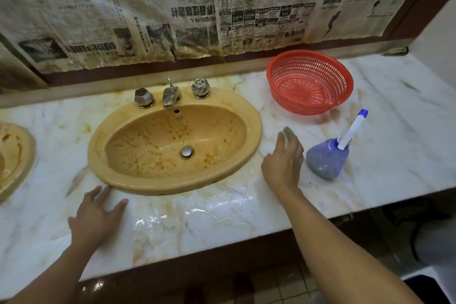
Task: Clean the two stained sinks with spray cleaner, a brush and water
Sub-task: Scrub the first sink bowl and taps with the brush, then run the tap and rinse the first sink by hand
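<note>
My left hand [96, 215] lies flat on the wet marble counter [394, 136] with its fingers spread, the longest fingertips right at the front edge of the yellow sink [255, 128]. My right hand [283, 160] is stretched out over the counter between that sink and the purple brush holder [327, 159]. Its fingers are straight and close together and hold nothing that I can see. The fingertips are blurred into a greyish smear, and I cannot tell whether they touch the marble. The sink's bowl is blotched with orange-brown stains around the closed metal drain plug [187, 151], and the faucet [170, 96] stands on its back rim between two faceted knobs [144, 97]. A second stained sink [14, 155] shows only partly at the far left edge of the counter. The brush [352, 128] stands tilted in its holder just to the right of my right hand, its white handle with a blue tip pointing up and to the right. Behind it, near the wall, a red plastic basket [308, 103] sits upright. A puddle of water [197, 215] glistens on the counter in front of the sink, between my two arms. Yellowed newspaper sheets [222, 7] cover the wall above.
</note>
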Motion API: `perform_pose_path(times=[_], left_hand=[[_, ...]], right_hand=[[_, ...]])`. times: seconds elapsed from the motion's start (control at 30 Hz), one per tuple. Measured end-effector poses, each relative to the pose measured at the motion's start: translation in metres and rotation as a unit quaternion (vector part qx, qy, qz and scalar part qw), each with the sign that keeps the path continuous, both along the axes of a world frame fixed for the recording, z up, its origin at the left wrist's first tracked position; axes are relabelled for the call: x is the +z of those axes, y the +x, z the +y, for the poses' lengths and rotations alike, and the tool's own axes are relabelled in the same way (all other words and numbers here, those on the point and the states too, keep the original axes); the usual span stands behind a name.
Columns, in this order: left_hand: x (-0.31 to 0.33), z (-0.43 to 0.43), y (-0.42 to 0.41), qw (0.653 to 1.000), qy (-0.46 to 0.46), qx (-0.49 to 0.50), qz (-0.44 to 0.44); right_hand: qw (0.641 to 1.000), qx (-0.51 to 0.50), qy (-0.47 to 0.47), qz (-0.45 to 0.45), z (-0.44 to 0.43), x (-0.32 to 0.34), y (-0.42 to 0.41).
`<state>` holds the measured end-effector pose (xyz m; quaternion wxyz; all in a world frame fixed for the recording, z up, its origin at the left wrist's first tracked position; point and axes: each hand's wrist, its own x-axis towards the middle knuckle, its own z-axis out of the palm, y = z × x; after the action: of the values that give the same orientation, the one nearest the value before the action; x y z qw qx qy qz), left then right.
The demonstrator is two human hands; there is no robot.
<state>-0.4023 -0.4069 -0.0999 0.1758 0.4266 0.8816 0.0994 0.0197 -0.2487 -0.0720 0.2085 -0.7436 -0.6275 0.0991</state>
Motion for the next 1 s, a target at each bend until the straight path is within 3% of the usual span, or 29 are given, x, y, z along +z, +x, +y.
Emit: perform_pose_path(times=[0.1,0.27,0.43,0.63,0.8,1.0], left_hand=[[0.011,0.011,-0.007,0.999,0.041,0.007,0.000],[0.031,0.037,0.001,0.978,0.204,0.041,-0.036],[0.036,0.074,-0.007,0.963,0.258,-0.046,-0.060],[0.034,0.130,-0.020,0.960,0.182,-0.174,-0.119],[0.031,0.167,-0.010,0.968,0.108,-0.201,-0.109],[0.016,0.193,-0.022,0.966,0.100,-0.219,-0.093]], right_hand=[[0.997,0.052,-0.047,0.021,0.011,0.017,-0.033],[0.976,0.191,-0.097,0.033,0.035,0.038,-0.096],[0.958,0.242,-0.152,0.036,0.062,0.051,-0.159],[0.964,0.195,-0.171,0.052,0.119,0.057,-0.206],[0.975,0.142,-0.174,-0.006,0.181,0.061,-0.216],[0.963,0.155,-0.218,-0.039,0.241,0.058,-0.229]])
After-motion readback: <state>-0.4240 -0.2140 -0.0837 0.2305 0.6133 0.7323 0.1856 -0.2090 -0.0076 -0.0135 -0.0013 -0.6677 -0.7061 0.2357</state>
